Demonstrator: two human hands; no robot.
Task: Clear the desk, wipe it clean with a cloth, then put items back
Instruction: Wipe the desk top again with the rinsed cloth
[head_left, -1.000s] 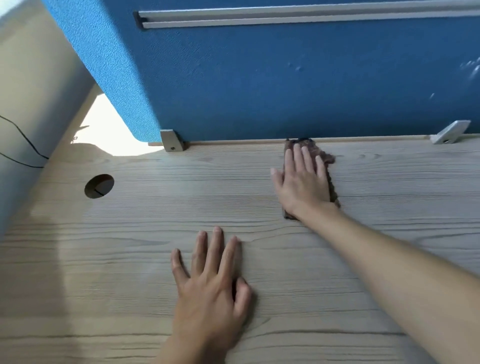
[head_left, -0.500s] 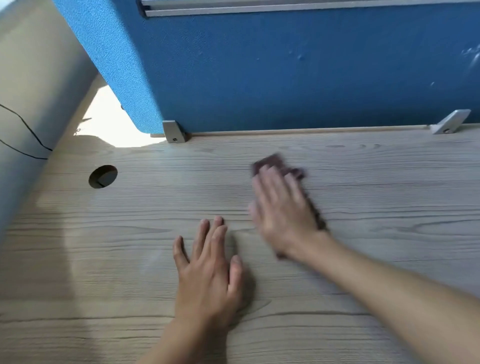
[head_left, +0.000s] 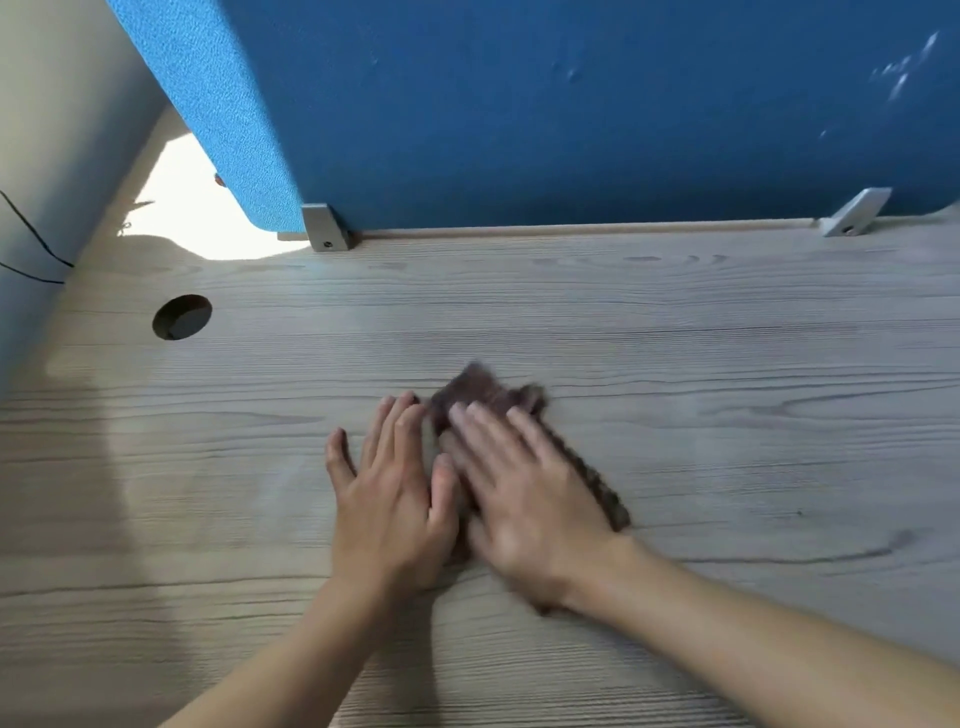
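Cloth (head_left: 491, 392) work is the step in hand: the counter (head_left: 753, 426) shows bare in view, so clearing looks done, wiping is under way, and putting items back has not begun.

Nearest, both forearms come in from the near edge toward the middle of the counter. The left hand (head_left: 387, 501) lies flat on the wood, released and holding nothing, its thumb just beside the right hand (head_left: 527, 501); whether they touch I cannot tell. The right hand is blurred. It presses palm-down on the dark cloth with straight, spread fingers (head_left: 485, 441), not clenched and not pinching.

The cloth sits under that palm. A tuft of it shows past the fingertips toward the far edge, and a strip runs along the hand's right side nearly to the wrist.

The next stroke likely calls for steady flat pressure so the cloth slides with the palm instead of bunching. A sweep to the left would need the left hand lifted clear first.

Farther off are the hole (head_left: 182, 317) near the left edge and, at the far edge, the blue screen (head_left: 571, 119) on its brackets (head_left: 326, 228).
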